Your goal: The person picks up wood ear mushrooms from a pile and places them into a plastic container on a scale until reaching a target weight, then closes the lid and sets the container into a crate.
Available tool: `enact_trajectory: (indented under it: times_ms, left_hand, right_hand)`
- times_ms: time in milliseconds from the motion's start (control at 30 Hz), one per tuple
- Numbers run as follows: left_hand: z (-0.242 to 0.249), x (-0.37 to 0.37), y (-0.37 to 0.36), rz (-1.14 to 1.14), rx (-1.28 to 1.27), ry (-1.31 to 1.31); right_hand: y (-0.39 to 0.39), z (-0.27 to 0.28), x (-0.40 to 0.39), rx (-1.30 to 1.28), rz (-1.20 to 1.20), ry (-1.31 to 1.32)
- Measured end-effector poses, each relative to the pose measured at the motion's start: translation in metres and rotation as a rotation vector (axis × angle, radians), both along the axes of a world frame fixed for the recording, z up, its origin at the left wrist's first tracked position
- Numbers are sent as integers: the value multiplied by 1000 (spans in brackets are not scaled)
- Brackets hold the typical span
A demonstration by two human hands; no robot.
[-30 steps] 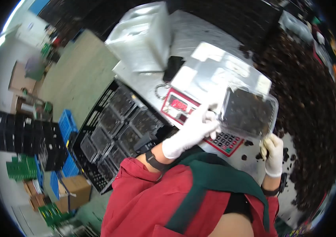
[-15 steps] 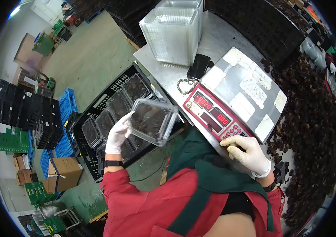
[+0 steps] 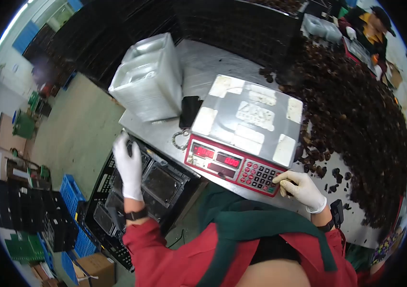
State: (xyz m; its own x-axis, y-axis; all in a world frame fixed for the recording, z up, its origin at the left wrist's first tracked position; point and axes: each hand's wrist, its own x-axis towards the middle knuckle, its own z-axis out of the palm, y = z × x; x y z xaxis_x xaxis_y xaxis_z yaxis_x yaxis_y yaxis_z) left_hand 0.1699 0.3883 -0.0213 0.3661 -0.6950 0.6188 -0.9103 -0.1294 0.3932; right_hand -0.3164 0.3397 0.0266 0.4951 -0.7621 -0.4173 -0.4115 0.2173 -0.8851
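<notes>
My left hand (image 3: pixel 128 168), in a white glove, reaches over the far side of the black crate (image 3: pixel 99 192). Its thumb and fingers are apart, and I see nothing held. Clear plastic containers with dark contents (image 3: pixel 163 183) lie in the crate below. My right hand (image 3: pixel 303 190), also gloved, rests with curled fingers at the right edge of the keypad on the red scale (image 3: pixel 212 168). Nothing shows in those fingers. The scale's metal plate (image 3: pixel 256 116) bears only whitish label patches, and red digits glow on its display.
Stacked clear containers (image 3: pixel 150 88) stand on the metal table (image 3: pixel 203 60), by a dark phone-like object (image 3: pixel 190 111) and a bead bracelet (image 3: pixel 180 139). Dark mushroom-like pieces (image 3: pixel 356 138) heap on the right. Another person (image 3: pixel 368 36) works at far right. Dark crates (image 3: pixel 232 31) line the back.
The clear container has left my left hand, which now reaches farther over the crate. My right hand stays by the keypad. The view has turned rightward, bringing the other person into sight.
</notes>
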Motion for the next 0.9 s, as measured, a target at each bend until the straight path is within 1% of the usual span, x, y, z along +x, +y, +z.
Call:
enact_trajectory:
  times_ms: [33, 67, 100, 133, 200, 233, 267, 300, 333, 367, 400, 433, 467, 500, 533, 567, 600, 667, 733, 767, 800, 867, 900]
  left_hand:
    - [40, -13, -26, -20, -68, -80]
    - [69, -15, -52, -82, -105, -197]
    - [98, -20, -76, -123, -70, -351]
    - [109, -15, -99, -121, 7, -544]
    - [108, 29, -139, -196, 211, -740]
    - [116, 41, -154, -167, 415, -542]
    - [124, 50, -163, -157, 631, -358]
    - [127, 58, -164, -417, 442, -195]
    - [134, 64, -169, -427, 517, -71]
    - [128, 84, -179, -447, 482, -36]
    - [139, 66, -176, -424, 434, -15]
    - [143, 67, -179, -436, 412, -125]
    - [144, 69, -183, -461, 420, -177]
    - [149, 77, -187, -511, 473, -250]
    - [160, 75, -187, -491, 646, -102]
    - [171, 72, -184, -458, 724, 83]
    - [177, 98, -190, -491, 707, 33]
    - [197, 87, -182, -379, 455, 145]
    - [200, 66, -177, -269, 189, 101]
    - [196, 34, -167, -285, 134, -49]
    - [187, -31, -150, -292, 100, 159]
    - [156, -103, -122, -427, 167, -104]
    - [132, -123, -112, -514, 200, -159]
  right_hand:
    - [1, 3, -3, 5, -20, 2]
    - [2, 5, -6, 8, -39, 1]
    - [3, 5, -11, 8, -44, 9]
    - [4, 4, -14, 4, -72, 4]
    - [9, 1, -25, -141, -72, -4]
    - [12, 0, -32, -153, -73, 44]
    - [16, -5, -38, -225, -109, -14]
    - [21, -8, -44, -201, -131, -29]
    - [25, -13, -52, -176, -157, -51]
    - [29, -25, -60, -188, -171, -83]
    - [33, -36, -66, -202, -173, -116]
    - [35, -39, -71, -149, -187, -93]
    - [38, -40, -76, -123, -210, -114]
    - [38, -41, -80, -110, -217, -99]
    - [37, -44, -83, -101, -210, -83]
    - [35, -47, -86, -94, -235, -83]
    - [33, -50, -88, -96, -264, -112]
    - [27, -56, -95, -84, -294, -147]
    - [15, -64, -106, -240, -344, -91]
    - [10, -72, -111, -387, -398, -17]
    - [3, -66, -113, -274, -480, -13]
    - [-13, -75, -122, -490, -594, 130]
    - [-25, -88, -125, -611, -633, 179]
